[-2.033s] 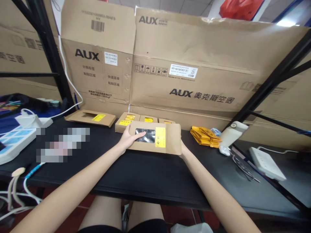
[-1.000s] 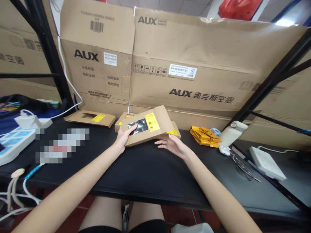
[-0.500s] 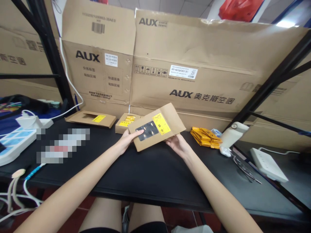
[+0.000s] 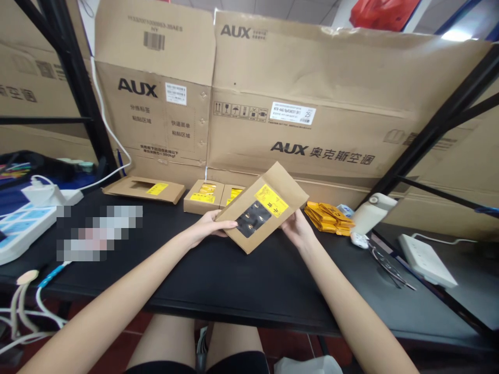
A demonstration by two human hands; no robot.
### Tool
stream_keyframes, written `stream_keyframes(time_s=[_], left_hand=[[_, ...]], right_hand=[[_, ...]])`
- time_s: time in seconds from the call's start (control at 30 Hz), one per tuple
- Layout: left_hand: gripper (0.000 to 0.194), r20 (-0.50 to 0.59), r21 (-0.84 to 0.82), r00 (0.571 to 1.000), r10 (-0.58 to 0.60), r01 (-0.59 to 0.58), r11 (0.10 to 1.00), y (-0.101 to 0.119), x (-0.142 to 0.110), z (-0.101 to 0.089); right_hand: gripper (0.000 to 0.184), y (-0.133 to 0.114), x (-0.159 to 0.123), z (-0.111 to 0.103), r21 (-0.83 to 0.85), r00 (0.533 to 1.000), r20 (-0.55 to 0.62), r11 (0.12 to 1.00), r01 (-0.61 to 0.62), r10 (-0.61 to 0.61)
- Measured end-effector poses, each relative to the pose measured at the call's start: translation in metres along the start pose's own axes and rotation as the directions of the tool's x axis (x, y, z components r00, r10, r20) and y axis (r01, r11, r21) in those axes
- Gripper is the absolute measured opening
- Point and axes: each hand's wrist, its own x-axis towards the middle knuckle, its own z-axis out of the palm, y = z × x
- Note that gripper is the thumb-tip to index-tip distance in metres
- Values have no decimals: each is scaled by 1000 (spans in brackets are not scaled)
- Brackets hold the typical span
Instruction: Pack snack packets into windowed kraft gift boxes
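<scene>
I hold a flat brown kraft pouch [image 4: 268, 205] with a dark window and a yellow label, tilted above the black table [image 4: 234, 280]. My left hand [image 4: 208, 227] grips its lower left edge, fingers along the front. At the pouch's right edge is my right hand [image 4: 296, 227], fingers partly hidden behind it. Behind the pouch, small open kraft boxes [image 4: 203, 196] with yellow contents stand in a row. Another flat pouch [image 4: 144, 189] lies at the back left.
Yellow packets [image 4: 327, 218] are stacked right of the pouch, beside a white device [image 4: 376, 212] and scissors [image 4: 388, 265]. A white power strip [image 4: 427, 253] lies far right, a white scale [image 4: 23, 221] far left. Large AUX cartons [image 4: 312, 104] wall the back. Black rack posts [image 4: 74, 83] flank the table.
The pouch has been lifted off the row of boxes and turned clockwise between both hands. My right hand came from under it to its right edge.
</scene>
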Motion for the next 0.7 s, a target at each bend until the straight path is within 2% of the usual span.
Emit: stream_keyframes(time_s=[0.2, 0.43, 0.6, 0.7], left_hand=[[54, 59, 145, 998, -27, 18, 989, -2, 1, 1], [59, 150, 166, 988, 22, -47, 985, 1, -4, 4], [65, 240, 206, 971, -7, -44, 978, -2, -5, 8], [61, 281, 256, 960, -7, -68, 964, -4, -4, 8]], right_hand=[[32, -1, -1, 0, -55, 1000, 3, 998, 16, -15], [35, 1, -1, 1, -59, 996, -35, 995, 76, -78], [33, 7, 2, -3, -135, 977, -26, 969, 207, -212], [38, 10, 3, -4, -264, 925, -26, 895, 358, -378]])
